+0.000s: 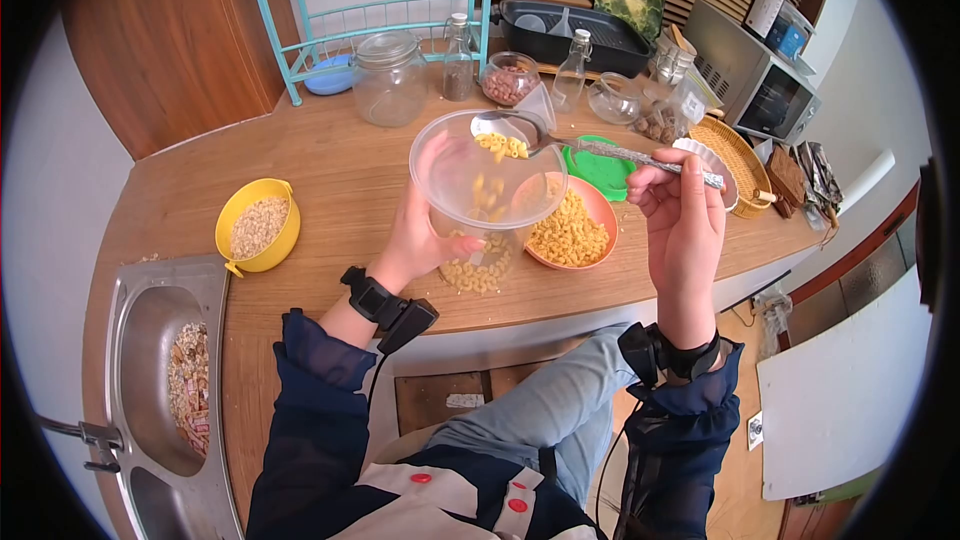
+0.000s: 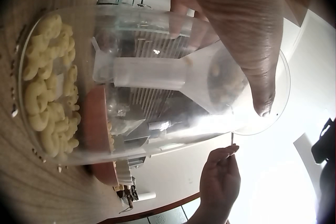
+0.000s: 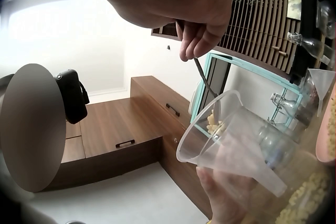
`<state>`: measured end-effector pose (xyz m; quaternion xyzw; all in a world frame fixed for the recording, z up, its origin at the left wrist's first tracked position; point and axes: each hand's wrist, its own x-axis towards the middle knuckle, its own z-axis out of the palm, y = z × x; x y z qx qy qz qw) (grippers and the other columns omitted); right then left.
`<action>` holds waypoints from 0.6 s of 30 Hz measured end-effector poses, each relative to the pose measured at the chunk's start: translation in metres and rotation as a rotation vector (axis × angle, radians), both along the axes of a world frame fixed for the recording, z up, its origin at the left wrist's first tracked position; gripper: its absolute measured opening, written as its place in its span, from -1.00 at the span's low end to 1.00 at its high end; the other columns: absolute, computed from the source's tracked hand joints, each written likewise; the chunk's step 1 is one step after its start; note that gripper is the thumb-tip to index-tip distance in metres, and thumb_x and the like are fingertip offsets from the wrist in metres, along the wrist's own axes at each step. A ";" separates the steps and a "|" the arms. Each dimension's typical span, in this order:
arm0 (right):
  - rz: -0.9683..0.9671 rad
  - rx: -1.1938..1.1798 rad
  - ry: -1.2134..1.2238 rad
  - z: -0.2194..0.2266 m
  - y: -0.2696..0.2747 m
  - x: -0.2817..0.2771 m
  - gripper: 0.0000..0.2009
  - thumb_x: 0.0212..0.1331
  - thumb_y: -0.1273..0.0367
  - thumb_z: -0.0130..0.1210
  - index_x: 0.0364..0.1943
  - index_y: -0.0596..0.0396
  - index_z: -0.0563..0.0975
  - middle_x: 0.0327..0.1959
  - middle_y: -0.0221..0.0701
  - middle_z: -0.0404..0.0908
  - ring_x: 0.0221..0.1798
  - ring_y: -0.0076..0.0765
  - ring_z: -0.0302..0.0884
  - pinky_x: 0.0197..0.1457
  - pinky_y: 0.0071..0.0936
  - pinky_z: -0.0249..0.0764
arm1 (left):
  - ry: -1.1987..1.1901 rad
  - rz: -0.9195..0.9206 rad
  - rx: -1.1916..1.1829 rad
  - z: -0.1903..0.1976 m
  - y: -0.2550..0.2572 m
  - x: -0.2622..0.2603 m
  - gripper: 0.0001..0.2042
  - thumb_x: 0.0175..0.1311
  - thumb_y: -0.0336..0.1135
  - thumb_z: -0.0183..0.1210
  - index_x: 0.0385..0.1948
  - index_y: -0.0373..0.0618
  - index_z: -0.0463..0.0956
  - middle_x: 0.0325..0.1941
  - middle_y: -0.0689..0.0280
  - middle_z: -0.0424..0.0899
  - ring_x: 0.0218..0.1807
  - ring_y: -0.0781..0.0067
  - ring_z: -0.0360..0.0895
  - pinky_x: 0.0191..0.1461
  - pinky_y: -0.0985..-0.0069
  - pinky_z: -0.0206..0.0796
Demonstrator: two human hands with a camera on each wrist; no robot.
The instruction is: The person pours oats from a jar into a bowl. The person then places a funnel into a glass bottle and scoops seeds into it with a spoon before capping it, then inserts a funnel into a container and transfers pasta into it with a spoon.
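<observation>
My left hand (image 1: 415, 235) grips a clear plastic jar (image 2: 131, 153), fingers on one side and thumb on the other. Macaroni (image 2: 50, 90) lies in the bottom of this jar, which stands on the counter. A translucent funnel (image 3: 226, 153) sits in its mouth, spout pointing down inside. My right hand (image 1: 685, 215) pinches the handle of a metal spoon (image 1: 620, 152). The spoon's bowl is over the funnel, with macaroni pieces (image 1: 500, 146) at it. Beside the jar, a pink bowl (image 1: 610, 245) holds more macaroni.
A yellow bowl (image 1: 232, 230) of pale flakes stands left, near the metal sink (image 1: 140, 340). Right of the jar lies a green plastic dish (image 1: 605, 172). Glass jars (image 1: 388, 85), bottles (image 1: 570, 80) and a teal rack (image 1: 270, 30) line the back; a microwave (image 1: 740, 70) stands back right.
</observation>
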<state>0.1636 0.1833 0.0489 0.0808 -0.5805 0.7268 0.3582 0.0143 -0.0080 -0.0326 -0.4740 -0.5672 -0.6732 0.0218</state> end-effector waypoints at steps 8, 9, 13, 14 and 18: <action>0.010 0.008 0.006 0.000 -0.001 0.001 -0.67 0.29 0.26 -0.33 -0.23 0.27 0.38 -0.43 -0.26 0.52 -0.37 -0.46 0.45 -0.20 -0.55 0.40 | -0.017 -0.006 0.011 0.000 0.001 0.000 0.10 -0.36 0.15 0.34 0.19 -0.24 -0.18 0.20 0.05 0.09 0.25 0.23 0.09 0.25 0.34 -0.06; 0.003 0.011 0.013 0.000 -0.001 0.001 -0.67 0.29 0.25 -0.33 -0.23 0.26 0.38 -0.43 -0.26 0.52 -0.37 -0.45 0.45 -0.20 -0.54 0.40 | -0.016 -0.004 0.012 0.000 0.001 0.000 0.10 -0.36 0.15 0.34 0.19 -0.24 -0.18 0.20 0.05 0.09 0.25 0.23 0.09 0.25 0.34 -0.06; 0.014 0.021 0.028 -0.001 -0.001 0.001 -0.67 0.29 0.25 -0.34 -0.22 0.26 0.37 -0.43 -0.25 0.52 -0.36 -0.44 0.45 -0.19 -0.53 0.39 | 0.003 -0.017 0.020 0.001 0.001 0.000 0.09 -0.35 0.14 0.34 0.19 -0.24 -0.19 0.20 0.05 0.09 0.25 0.23 0.09 0.25 0.33 -0.05; 0.013 0.021 0.028 0.000 -0.001 0.002 -0.67 0.29 0.25 -0.34 -0.22 0.26 0.37 -0.43 -0.25 0.52 -0.36 -0.44 0.45 -0.19 -0.53 0.39 | 0.004 -0.015 0.028 0.001 0.001 0.000 0.09 -0.34 0.13 0.34 0.19 -0.23 -0.19 0.20 0.05 0.09 0.25 0.23 0.09 0.25 0.33 -0.05; 0.018 0.056 0.043 0.000 -0.002 0.002 -0.68 0.29 0.26 -0.35 -0.22 0.26 0.36 -0.42 -0.24 0.52 -0.35 -0.43 0.45 -0.19 -0.52 0.39 | 0.003 -0.017 0.026 0.000 0.001 0.000 0.08 -0.34 0.13 0.34 0.19 -0.23 -0.19 0.20 0.05 0.09 0.25 0.23 0.09 0.24 0.32 -0.04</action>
